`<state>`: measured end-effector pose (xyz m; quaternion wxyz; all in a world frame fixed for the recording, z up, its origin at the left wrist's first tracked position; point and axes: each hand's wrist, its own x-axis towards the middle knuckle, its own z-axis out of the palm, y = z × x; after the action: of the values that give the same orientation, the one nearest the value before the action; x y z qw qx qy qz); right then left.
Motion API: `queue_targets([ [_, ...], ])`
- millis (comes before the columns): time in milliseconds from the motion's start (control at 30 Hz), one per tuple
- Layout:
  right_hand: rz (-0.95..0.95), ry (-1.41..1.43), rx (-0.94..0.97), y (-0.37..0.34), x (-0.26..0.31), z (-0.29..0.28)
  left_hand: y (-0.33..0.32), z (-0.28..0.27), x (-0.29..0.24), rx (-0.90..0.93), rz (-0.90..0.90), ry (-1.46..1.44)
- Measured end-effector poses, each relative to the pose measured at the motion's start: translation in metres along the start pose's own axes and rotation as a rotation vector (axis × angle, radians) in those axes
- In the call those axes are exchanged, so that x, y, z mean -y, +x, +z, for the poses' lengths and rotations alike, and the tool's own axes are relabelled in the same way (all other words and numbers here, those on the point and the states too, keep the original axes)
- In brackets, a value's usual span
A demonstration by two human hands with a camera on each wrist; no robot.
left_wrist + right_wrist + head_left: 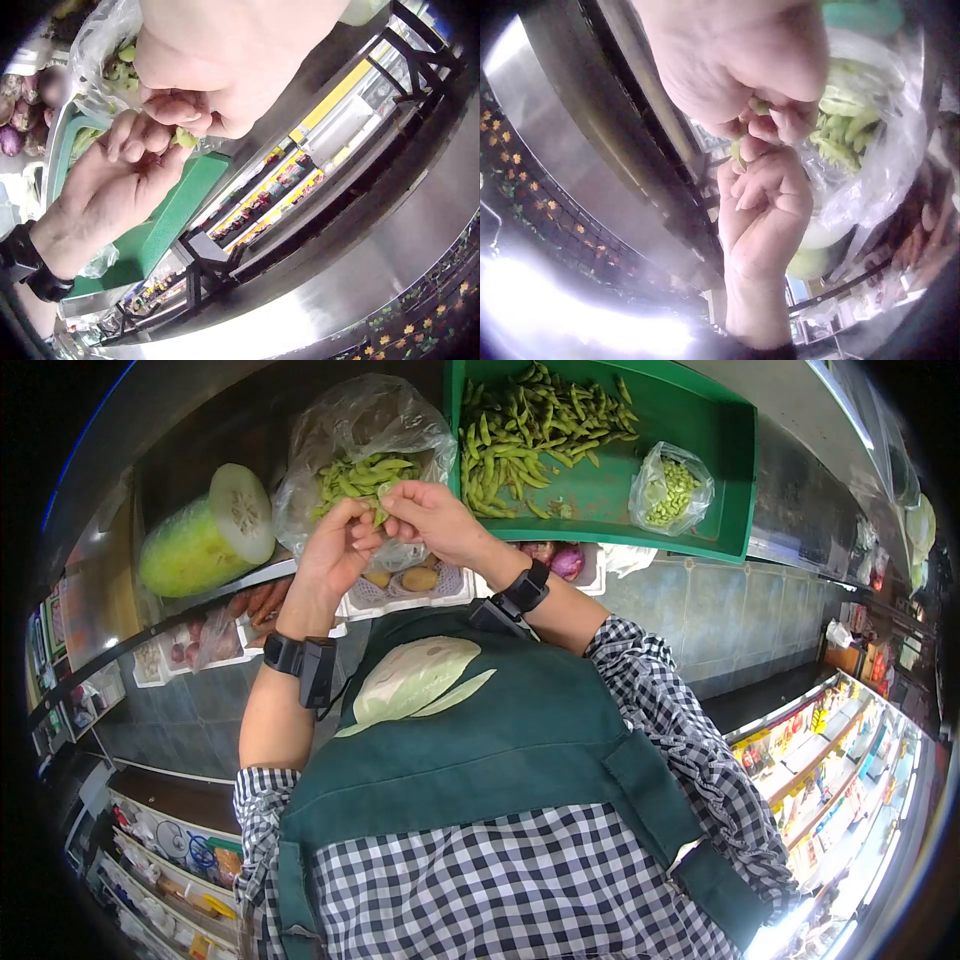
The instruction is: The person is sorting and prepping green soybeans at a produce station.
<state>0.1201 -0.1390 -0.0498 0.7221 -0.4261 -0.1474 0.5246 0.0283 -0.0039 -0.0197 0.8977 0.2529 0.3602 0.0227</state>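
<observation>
Above an open clear plastic bag [385, 405], my two hands meet fingertip to fingertip. Between them is a small green edamame pod [184, 139], mostly hidden by the fingers. My left hand [338, 550] pinches it from the left with curled fingers. From the other side the right hand [440, 522] pinches it, thumb and fingers bent close together; a bit of green also shows in the right wrist view. Several edamame pods [355, 478] lie in the bag just behind the hands.
Right of the bag, a green crate [600, 500] holds a heap of edamame pods [540, 420] and a small bag of shelled beans [672, 490]. A cut winter melon [190, 545] lies at left. White trays with potatoes [418, 578] and purple onions [566, 563] stand below the counter edge.
</observation>
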Motion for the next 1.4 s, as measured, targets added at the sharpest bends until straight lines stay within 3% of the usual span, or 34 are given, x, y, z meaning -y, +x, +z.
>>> queue_targets([
  [333,-0.021,-0.097,0.009,-0.006,0.003,-0.012,0.006,-0.003,0.004,-0.049,0.030,0.111],
  [433,-0.015,-0.039,-0.027,-0.011,0.010,-0.029,0.013,-0.015,0.005,-0.010,0.115,0.203],
  [567,0.052,-0.264,-0.252,-0.040,0.043,-0.092,0.007,-0.013,0.006,-0.150,0.310,0.349],
  [633,-0.023,-1.221,-0.381,-0.050,0.057,-0.119,0.004,-0.015,0.010,-0.172,0.361,0.381],
  [667,-0.022,-1.223,-0.377,-0.053,0.056,-0.126,0.003,-0.015,0.012,-0.186,0.403,0.458],
  [733,0.167,-1.882,-0.369,-0.057,0.052,-0.136,0.004,-0.013,0.017,-0.197,0.446,0.536],
  [967,0.283,-2.009,-0.396,-0.050,0.037,-0.146,0.001,-0.002,0.028,-0.003,0.297,0.704],
  [1067,0.193,-1.821,-0.391,-0.052,0.052,-0.118,0.001,0.001,0.030,0.038,0.249,0.722],
  [1133,-0.211,-1.611,-0.331,-0.049,0.061,-0.076,-0.004,0.014,0.035,0.054,0.186,0.710],
  [1167,-0.218,-1.608,-0.324,-0.046,0.062,-0.057,-0.004,0.019,0.036,0.048,0.192,0.711],
  [1233,-0.453,-1.528,-0.231,-0.039,0.059,-0.026,-0.004,0.025,0.035,0.103,0.166,0.661],
  [1267,-0.457,-1.526,-0.225,-0.033,0.054,-0.018,-0.006,0.029,0.034,0.114,0.197,0.649],
  [1333,-0.680,-1.500,-0.213,-0.027,0.047,-0.006,-0.001,0.019,0.031,0.114,0.252,0.633],
  [1400,-0.695,-1.502,-0.183,-0.026,0.049,0.000,-0.001,0.013,0.025,0.113,0.309,0.615],
])
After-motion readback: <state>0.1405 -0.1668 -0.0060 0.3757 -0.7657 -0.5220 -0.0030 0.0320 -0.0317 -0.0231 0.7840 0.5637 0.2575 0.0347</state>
